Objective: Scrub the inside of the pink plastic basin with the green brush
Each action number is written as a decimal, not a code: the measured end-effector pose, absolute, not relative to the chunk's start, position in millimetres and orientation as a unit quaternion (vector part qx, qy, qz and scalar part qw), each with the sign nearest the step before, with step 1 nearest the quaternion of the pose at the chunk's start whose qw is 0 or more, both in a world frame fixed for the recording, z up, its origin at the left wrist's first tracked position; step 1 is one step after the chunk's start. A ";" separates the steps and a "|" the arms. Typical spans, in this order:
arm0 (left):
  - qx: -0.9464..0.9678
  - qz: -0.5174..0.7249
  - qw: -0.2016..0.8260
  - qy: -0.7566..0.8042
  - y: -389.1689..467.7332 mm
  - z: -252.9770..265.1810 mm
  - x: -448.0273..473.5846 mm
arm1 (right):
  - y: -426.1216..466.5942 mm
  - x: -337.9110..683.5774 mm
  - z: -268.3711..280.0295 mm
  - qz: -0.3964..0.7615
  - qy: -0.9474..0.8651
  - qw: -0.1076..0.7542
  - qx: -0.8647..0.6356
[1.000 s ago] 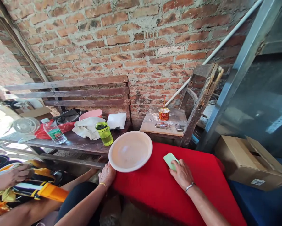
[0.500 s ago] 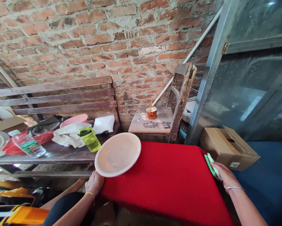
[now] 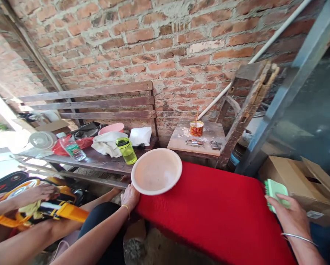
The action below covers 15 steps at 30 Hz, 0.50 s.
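Observation:
My right hand (image 3: pixel 290 211) is closed on a light green scrub brush (image 3: pixel 276 189), its bristles turned to the left, at the right end of a bright red cloth (image 3: pixel 214 213). The cloth lies over a long surface and hangs down at its near side. My left hand (image 3: pixel 130 197) rests at the cloth's left edge, fingers curled over it and partly hidden. Right beside it, a pale pink basin (image 3: pixel 157 172) stands on the cloth's far left corner. Water seems to lie in the basin, though I cannot tell how much.
A wooden bench (image 3: pixel 98 157) on the left bears a green bottle (image 3: pixel 127 150), a white cloth (image 3: pixel 106 143), a clear bottle (image 3: pixel 75 150) and a fan (image 3: pixel 42 140). A chair (image 3: pixel 178 138) holds a tin (image 3: pixel 196 129). Right stands a cardboard box (image 3: pixel 291 176). Another person's hand (image 3: pixel 40 193) holds a cloth at left.
The view has swung left, bringing another person's arms into sight. My right hand has turned and lifted the brush, showing its broad light green side. My left hand stays beside the basin.

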<state>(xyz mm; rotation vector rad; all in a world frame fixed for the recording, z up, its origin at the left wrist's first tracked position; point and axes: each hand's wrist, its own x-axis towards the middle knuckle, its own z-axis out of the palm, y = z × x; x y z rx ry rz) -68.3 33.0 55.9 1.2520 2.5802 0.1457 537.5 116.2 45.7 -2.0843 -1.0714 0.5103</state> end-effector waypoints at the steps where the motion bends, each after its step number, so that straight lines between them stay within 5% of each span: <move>1: 0.430 0.054 0.137 0.891 33.1 55.9 -67.7 | 118.9 509.2 54.9 0.211 -0.444 0.361 -0.793; 10: 0.419 0.070 0.141 0.894 33.8 61.0 -63.2 | 136.1 252.3 83.5 0.234 -0.653 0.174 -0.699; 15: 0.419 0.076 0.142 0.894 33.6 63.9 -61.0 | 135.1 217.4 83.8 0.219 -0.702 0.119 -0.667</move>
